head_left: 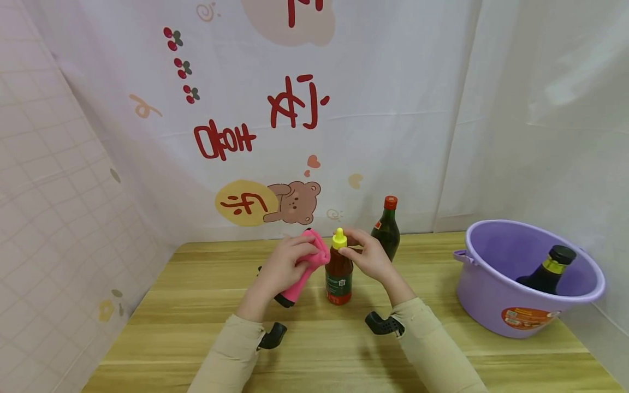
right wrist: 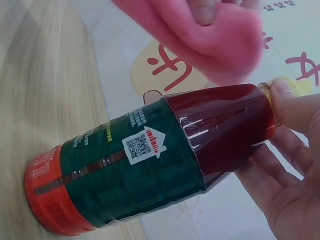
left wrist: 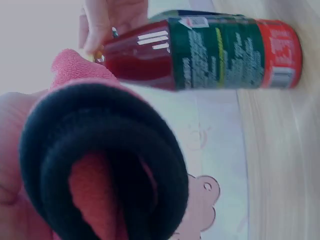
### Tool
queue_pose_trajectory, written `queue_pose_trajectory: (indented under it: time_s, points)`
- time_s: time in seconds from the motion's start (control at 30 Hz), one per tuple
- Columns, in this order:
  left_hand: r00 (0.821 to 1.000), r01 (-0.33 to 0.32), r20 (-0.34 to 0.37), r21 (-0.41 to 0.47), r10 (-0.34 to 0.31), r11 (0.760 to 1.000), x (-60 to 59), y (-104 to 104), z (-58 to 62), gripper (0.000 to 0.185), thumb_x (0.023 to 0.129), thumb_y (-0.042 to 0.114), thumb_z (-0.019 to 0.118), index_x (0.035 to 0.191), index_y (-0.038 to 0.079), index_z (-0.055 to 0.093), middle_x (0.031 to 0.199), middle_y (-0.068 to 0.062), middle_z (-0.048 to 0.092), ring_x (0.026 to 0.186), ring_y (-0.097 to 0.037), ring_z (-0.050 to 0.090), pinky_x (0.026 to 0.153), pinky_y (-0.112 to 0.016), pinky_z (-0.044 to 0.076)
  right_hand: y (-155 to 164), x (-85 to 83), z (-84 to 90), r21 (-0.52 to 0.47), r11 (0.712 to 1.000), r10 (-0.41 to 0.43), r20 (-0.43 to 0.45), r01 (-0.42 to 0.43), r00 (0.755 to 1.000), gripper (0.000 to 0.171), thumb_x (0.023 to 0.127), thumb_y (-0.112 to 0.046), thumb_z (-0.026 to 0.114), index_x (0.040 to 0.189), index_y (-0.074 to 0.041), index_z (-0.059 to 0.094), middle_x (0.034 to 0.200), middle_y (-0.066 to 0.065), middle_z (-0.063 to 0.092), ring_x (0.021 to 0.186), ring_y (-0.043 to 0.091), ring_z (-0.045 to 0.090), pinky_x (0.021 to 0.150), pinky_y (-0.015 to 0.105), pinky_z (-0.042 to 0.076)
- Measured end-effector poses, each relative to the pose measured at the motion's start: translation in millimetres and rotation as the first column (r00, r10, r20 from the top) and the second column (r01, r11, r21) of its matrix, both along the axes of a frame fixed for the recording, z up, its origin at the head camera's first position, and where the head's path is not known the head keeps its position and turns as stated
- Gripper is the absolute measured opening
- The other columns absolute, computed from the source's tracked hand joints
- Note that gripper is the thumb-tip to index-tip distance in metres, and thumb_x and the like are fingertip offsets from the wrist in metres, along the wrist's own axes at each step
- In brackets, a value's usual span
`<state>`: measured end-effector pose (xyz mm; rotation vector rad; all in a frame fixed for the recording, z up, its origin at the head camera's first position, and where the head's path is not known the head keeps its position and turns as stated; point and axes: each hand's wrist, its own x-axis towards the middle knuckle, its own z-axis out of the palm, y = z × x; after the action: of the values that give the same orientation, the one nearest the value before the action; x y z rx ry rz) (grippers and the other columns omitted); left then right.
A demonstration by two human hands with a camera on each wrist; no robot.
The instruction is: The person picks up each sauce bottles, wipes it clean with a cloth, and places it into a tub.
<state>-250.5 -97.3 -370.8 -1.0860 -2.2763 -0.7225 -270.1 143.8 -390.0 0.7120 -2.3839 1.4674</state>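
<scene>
Right hand [head_left: 367, 255] grips sauce bottle [head_left: 339, 281], likely slick, best held high; left hand [head_left: 285, 263] grips soft-looking pink cloth [head_left: 297, 285], bottle's nine o'clock.

Over a wooden table [head_left: 314, 355], the left hand [head_left: 287, 263] gripped a pink cloth [head_left: 298, 284] with black ends beside a yellow-capped sauce bottle [head_left: 339, 284], which the right hand [head_left: 371, 257] held near its top, while a green bottle [head_left: 387, 232] stood behind and a purple bucket [head_left: 484, 299] contained a black-capped bottle [head_left: 546, 277].

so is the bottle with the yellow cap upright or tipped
Upright: the bottle shows its yellow cap at the top, its base directly below.
</scene>
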Motion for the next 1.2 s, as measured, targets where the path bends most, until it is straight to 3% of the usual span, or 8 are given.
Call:
queue_pose_trajectory:
  time_s: [0.2, 0.43, 0.6, 1.2]
  points:
    - [1.000, 0.003, -0.019, -0.007, -0.003, 1.000, 3.9, 8, 4.5, 0.022, 0.082, 0.002, 0.079, 0.100, 0.014, 0.075, 0.111, -0.003, 0.069, 0.106, -0.025, 0.061, 0.089, -0.041, 0.049, -1, 0.4, 0.5, 0.002, 1.000, -0.001, -0.005, 0.001, 1.000, 0.040, 0.090, -0.005, 0.071, 0.129, -0.002, 0.062, 0.119, 0.015, 0.061, 0.105, 0.032, 0.063, 0.090, 0.049, 0.053]
    - [1.000, -0.010, 0.017, -0.024, 0.010, 1.000, 4.2, 14, 0.0, 0.018, 0.084, 0.006, 0.078, 0.099, 0.015, 0.076, 0.120, -0.002, 0.067, 0.105, -0.028, 0.060, 0.090, -0.042, 0.050, -1, 1.1, 0.7, 0.002, 1.000, -0.002, 0.001, 0.002, 1.000, 0.040, 0.090, -0.004, 0.071, 0.129, 0.000, 0.061, 0.117, 0.015, 0.061, 0.105, 0.032, 0.063, 0.090, 0.049, 0.053]
    - [1.000, -0.011, -0.001, -0.032, 0.011, 0.999, 2.2, 16, -4.4, 0.017, 0.084, 0.006, 0.078, 0.098, 0.016, 0.076, 0.121, 0.000, 0.066, 0.107, -0.029, 0.060, 0.092, -0.043, 0.049, -1, 0.2, -0.8, 0.004, 1.000, -0.006, -0.004, 0.006, 1.000, 0.040, 0.090, -0.004, 0.071, 0.129, -0.001, 0.061, 0.117, 0.015, 0.061, 0.104, 0.032, 0.063, 0.090, 0.050, 0.053]
    - [0.999, -0.026, 0.046, -0.067, 0.029, 0.997, 5.0, 18, -10.3, 0.016, 0.086, 0.008, 0.077, 0.099, 0.016, 0.076, 0.121, -0.001, 0.067, 0.100, -0.027, 0.058, 0.082, -0.038, 0.052, 0, -0.5, -3.5, 0.000, 1.000, 0.000, -0.018, 0.000, 1.000, 0.039, 0.090, -0.007, 0.071, 0.128, -0.005, 0.063, 0.117, 0.013, 0.062, 0.104, 0.030, 0.064, 0.090, 0.050, 0.053]
